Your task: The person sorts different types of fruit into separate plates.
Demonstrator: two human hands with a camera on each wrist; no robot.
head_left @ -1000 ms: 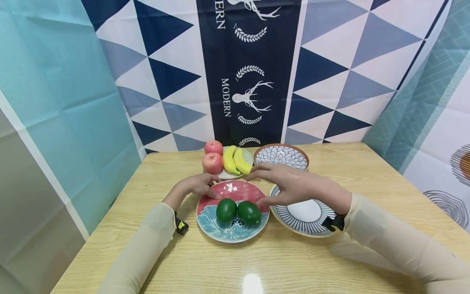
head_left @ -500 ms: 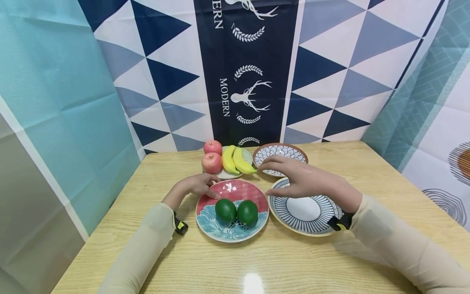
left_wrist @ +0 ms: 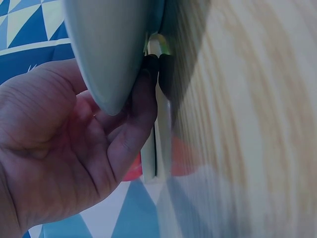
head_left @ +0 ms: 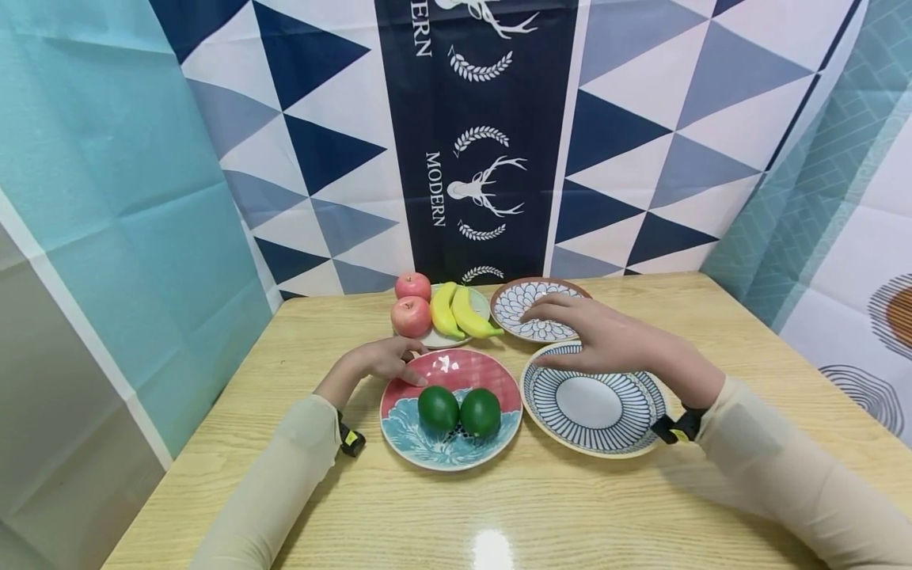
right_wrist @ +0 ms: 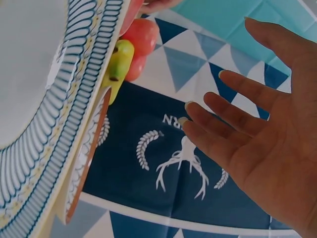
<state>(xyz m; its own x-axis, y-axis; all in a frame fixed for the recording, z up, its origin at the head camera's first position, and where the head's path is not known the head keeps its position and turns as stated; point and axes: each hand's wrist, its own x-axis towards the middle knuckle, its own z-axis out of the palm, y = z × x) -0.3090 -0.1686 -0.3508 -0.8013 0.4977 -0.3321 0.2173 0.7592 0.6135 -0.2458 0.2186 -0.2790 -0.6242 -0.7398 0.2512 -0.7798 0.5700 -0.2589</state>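
Observation:
My left hand holds the upper left rim of a pink and blue plate. In the left wrist view, its fingers curl beneath the rim of the plate. Two green lime-like fruits, one on the left and one on the right, lie side by side on that plate. Over a blue-striped white plate hovers my right hand, holding nothing. The right wrist view shows its fingers spread, apart from the striped plate.
Behind, a pale plate carries two apples and two yellow bananas. A brown-rimmed petal-patterned bowl stands right of them. Patterned cloth hangs along the back of the wooden table.
My right hand has drawn away to the right from the right green fruit, which has settled slightly against the other. My left hand stays at the plate rim.

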